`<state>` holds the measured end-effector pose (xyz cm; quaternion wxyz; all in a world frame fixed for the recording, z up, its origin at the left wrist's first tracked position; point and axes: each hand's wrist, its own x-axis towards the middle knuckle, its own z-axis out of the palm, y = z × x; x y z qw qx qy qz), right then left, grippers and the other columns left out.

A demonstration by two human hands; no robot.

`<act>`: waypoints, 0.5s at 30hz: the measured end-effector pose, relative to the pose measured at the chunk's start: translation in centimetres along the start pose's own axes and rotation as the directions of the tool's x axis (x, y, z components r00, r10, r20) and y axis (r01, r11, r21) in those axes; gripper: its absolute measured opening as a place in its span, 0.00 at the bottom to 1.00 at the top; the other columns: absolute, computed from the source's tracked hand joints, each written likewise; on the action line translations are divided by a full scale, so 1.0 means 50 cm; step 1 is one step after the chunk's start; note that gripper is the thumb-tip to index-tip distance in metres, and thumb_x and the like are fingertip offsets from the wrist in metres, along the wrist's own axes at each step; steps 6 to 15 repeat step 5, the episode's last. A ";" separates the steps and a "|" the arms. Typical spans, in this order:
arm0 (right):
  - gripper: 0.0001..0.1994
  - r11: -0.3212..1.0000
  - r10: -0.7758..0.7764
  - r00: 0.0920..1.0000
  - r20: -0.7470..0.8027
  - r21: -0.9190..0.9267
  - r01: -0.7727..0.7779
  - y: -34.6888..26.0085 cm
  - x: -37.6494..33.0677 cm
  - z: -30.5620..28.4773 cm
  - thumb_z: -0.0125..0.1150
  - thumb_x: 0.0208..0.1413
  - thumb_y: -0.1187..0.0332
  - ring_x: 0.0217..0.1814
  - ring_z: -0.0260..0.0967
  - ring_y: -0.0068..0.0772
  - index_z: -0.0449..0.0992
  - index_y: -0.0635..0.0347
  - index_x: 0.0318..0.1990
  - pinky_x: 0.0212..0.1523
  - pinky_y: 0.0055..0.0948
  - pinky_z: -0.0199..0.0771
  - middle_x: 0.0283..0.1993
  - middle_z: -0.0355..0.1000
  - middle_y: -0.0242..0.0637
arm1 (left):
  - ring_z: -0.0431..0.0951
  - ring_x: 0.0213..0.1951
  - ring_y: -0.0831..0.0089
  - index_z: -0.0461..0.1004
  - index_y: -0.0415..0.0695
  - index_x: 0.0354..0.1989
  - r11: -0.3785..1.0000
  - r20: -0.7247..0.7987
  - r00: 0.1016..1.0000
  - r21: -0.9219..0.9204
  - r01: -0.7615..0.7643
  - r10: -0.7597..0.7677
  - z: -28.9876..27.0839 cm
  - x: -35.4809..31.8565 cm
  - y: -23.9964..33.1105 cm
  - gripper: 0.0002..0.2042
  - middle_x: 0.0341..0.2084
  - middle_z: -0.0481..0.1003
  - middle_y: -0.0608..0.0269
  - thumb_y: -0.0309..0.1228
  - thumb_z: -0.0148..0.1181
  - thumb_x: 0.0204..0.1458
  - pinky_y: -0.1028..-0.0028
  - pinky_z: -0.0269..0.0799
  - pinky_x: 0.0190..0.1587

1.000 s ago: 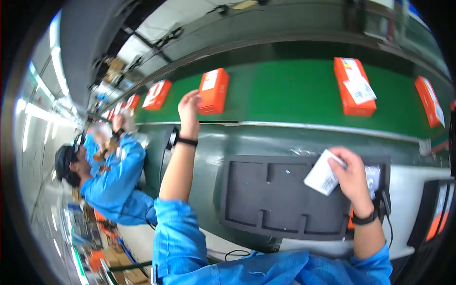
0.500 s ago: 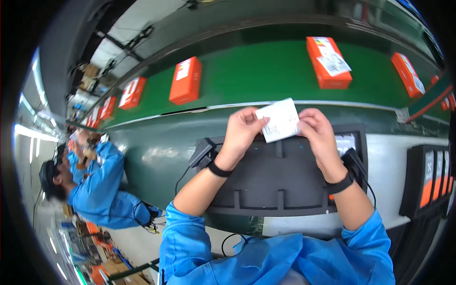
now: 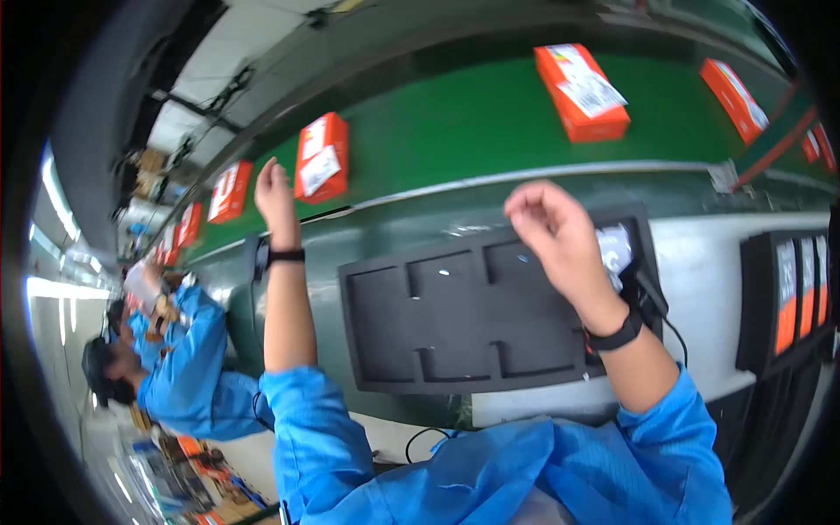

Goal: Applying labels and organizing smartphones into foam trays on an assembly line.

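My left hand [image 3: 275, 199] is raised at the left, beside an orange box [image 3: 334, 131] on the green belt. Its fingers point upward, slightly blurred, with nothing in them. A white printed sheet [image 3: 320, 171] lies on that box, just right of my fingers. My right hand [image 3: 556, 234] hangs over the right part of a black foam tray [image 3: 420, 325], thumb and loosely curled fingers apart and holding nothing visible. Shallow compartments divide the tray, and small pale scraps lie in it. A dark wrist band circles each of my wrists.
Several more orange boxes stand along the green belt [image 3: 437, 122]; one box [image 3: 584, 96] at the far right also bears a white sheet. A black holder [image 3: 763, 302] with orange-and-white packages is at the right. Co-workers in blue [image 3: 206, 376] sit at the left.
The white sheet was between both my hands above the tray; now it lies on the left orange box. My left hand has moved left and forward. My right hand has shifted slightly left.
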<state>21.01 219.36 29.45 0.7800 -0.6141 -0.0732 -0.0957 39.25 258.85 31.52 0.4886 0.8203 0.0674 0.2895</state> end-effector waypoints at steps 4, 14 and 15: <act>0.04 0.979 -0.201 0.965 -0.169 -0.015 0.201 -0.018 0.035 -0.086 0.55 0.58 0.74 0.38 0.67 0.18 0.73 0.64 0.39 0.41 0.20 0.67 0.36 0.72 0.30 | 0.75 0.36 0.72 0.68 0.29 0.53 0.736 0.708 0.703 -0.511 0.445 0.066 0.045 -0.313 0.124 0.24 0.38 0.75 0.58 0.40 0.54 0.60 0.76 0.71 0.36; 0.04 0.988 -0.147 0.966 -0.214 0.023 0.156 -0.032 0.038 -0.108 0.55 0.57 0.74 0.39 0.68 0.19 0.74 0.61 0.39 0.44 0.20 0.67 0.36 0.72 0.29 | 0.75 0.36 0.72 0.68 0.29 0.53 0.719 0.731 0.679 -0.511 0.471 0.075 0.078 -0.336 0.156 0.24 0.38 0.75 0.58 0.40 0.54 0.60 0.76 0.71 0.36; 0.04 0.988 -0.147 0.966 -0.214 0.023 0.156 -0.032 0.038 -0.108 0.55 0.57 0.74 0.39 0.68 0.19 0.74 0.61 0.39 0.44 0.20 0.67 0.36 0.72 0.29 | 0.75 0.36 0.72 0.68 0.29 0.53 0.719 0.731 0.679 -0.511 0.471 0.075 0.078 -0.336 0.156 0.24 0.38 0.75 0.58 0.40 0.54 0.60 0.76 0.71 0.36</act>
